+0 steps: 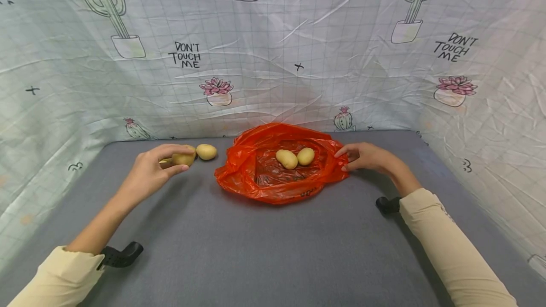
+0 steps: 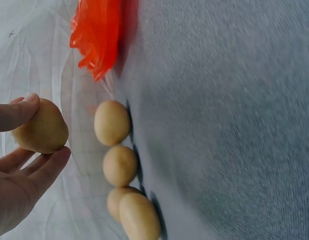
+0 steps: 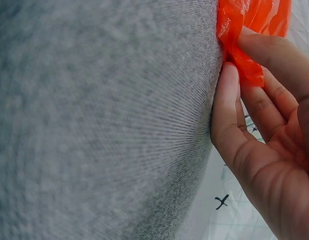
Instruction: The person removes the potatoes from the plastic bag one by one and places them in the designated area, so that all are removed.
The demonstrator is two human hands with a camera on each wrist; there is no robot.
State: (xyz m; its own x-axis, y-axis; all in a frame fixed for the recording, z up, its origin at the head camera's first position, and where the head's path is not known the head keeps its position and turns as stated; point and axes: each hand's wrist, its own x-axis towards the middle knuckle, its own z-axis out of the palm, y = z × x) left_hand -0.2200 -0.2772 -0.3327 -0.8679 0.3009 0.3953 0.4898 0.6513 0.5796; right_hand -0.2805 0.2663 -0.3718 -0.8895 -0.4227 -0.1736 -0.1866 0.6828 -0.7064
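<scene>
Cream sleeves (image 1: pixel 455 245) at four and eight o'clock, red bag (image 1: pixel 264 194) part-filled between the hands

Twelve o'clock points away from the person in the head view. Bagging looks partly done, as I judge it: two potatoes (image 1: pixel 286 158) lie inside the bag, side by side near its middle. Another potato (image 2: pixel 43 129) is up in the fingers, outside the bag. Four more potatoes (image 2: pixel 112 123) rest on the grey desk (image 1: pixel 273 245) in the left wrist view (one is half hidden behind its neighbour), so I would count five left to go in, the held one included.

The left hand (image 1: pixel 154 168) is at nine o'clock from the bag, well apart from it, with its potato pinched between thumb and fingers. In the left wrist view that potato is raised off the desk; the nearest of the four loose ones sits at three o'clock from it, the others around four to five. In the head view, a loose potato shows just beyond the fingertips, at about two o'clock from the hand.

On the bag's three o'clock side, the right hand (image 1: pixel 368 156) pinches the bag's edge between thumb and fingers. From that hand, the two bagged potatoes lie at nine o'clock, near but not touched.
</scene>
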